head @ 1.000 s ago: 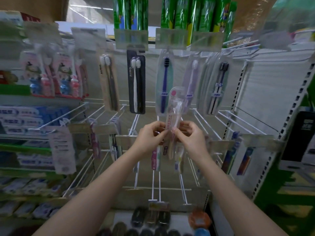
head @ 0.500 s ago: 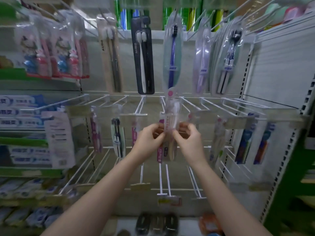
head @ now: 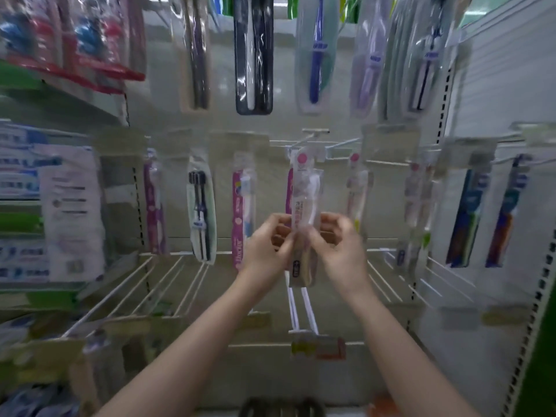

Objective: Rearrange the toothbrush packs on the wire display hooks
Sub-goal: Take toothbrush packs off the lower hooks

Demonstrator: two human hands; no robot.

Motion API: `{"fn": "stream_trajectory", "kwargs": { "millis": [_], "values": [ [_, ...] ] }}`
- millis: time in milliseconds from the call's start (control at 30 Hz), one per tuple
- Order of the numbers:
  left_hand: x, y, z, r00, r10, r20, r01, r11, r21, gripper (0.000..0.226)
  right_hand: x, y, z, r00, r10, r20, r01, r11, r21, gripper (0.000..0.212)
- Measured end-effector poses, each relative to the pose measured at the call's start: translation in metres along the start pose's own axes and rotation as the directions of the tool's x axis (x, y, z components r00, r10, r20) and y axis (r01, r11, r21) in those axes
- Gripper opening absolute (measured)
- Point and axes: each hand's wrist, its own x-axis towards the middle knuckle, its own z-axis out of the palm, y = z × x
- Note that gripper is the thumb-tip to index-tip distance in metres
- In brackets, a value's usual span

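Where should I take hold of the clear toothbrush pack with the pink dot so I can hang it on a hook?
Pinch the clear pack by its two long edges near the middle, from the front, as the left hand and right hand do. It is flat, narrow and upright, so this probably keeps its pink-dot top free for the hook.

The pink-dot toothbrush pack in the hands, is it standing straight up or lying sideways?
Straight up. The pack stands vertical, pink dot on top, pinched low down between the left hand and right hand.

Pale slatted shelving panel [head: 496,85] beside green upright [head: 541,371].
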Motion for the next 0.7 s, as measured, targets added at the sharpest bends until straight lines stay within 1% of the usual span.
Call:
{"fn": "stream_trajectory", "kwargs": {
  "millis": [100,200,333,400,500,600,700],
  "values": [
    [-0.008,-0.019,0.008,0.998,0.056,0.005,-0.056,0.998,-0.015,0.016,-0.002,0.017,0.004,1.000,-0.002,-0.027,0.001,1.000,-0.017,0.021],
    [-0.014,-0.032,0.012,0.995,0.102,-0.012,-0.102,0.993,-0.056,0.014,-0.005,0.034,0.009,0.997,-0.052,-0.055,0.050,0.998,-0.035,0.021],
    [-0.015,-0.045,0.016,0.996,0.076,-0.039,-0.081,0.985,-0.150,0.013,-0.013,0.048,0.013,0.989,-0.139,-0.052,0.139,0.990,0.002,0.018],
    [-0.013,-0.048,0.017,0.994,0.088,-0.061,-0.098,0.978,-0.186,0.014,-0.017,0.051,0.014,0.984,-0.174,-0.041,0.176,0.984,0.032,0.030],
    [-0.012,-0.051,0.015,0.989,0.118,-0.084,-0.134,0.968,-0.212,0.015,-0.025,0.057,0.016,0.982,-0.187,0.016,0.184,0.977,0.112,0.049],
    [-0.012,-0.056,0.012,0.989,0.112,-0.097,-0.131,0.966,-0.222,0.015,-0.033,0.061,0.019,0.982,-0.175,0.072,0.162,0.973,0.162,0.059],
    [-0.015,-0.057,0.007,0.991,0.100,-0.085,-0.117,0.970,-0.212,0.018,-0.034,0.061,0.019,0.984,-0.140,0.114,0.114,0.971,0.209,0.063]
  ]
}}
